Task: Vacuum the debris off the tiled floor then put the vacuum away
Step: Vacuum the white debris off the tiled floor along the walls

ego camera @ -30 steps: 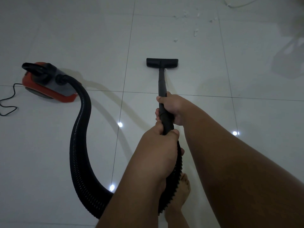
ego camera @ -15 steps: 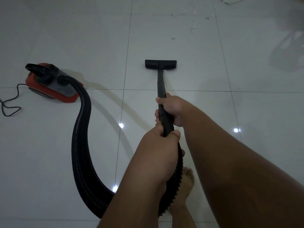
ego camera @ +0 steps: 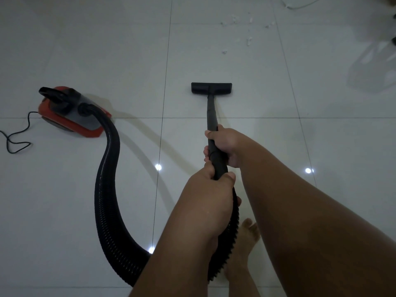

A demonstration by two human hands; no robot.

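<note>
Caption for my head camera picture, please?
Left hand and right hand grip the vacuum wand, nozzle short of the debris.

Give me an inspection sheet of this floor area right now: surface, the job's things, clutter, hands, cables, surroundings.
Surface: glossy white tiled floor, with bright light spots reflected in it.
Job's things: red and grey canister vacuum at the left; black ribbed hose curves from it to the black wand; flat black floor nozzle down on the floor, short of the small white scraps of debris farther ahead.
Clutter: nothing seen beyond the debris.
Hands: left hand grips the wand's near end; right hand grips it farther along.
Cables: thin black power cord looped left of the vacuum; white cord at the top edge.
Surroundings: bare foot beneath the hose; pale blurred shape at the right, unclear.
</note>
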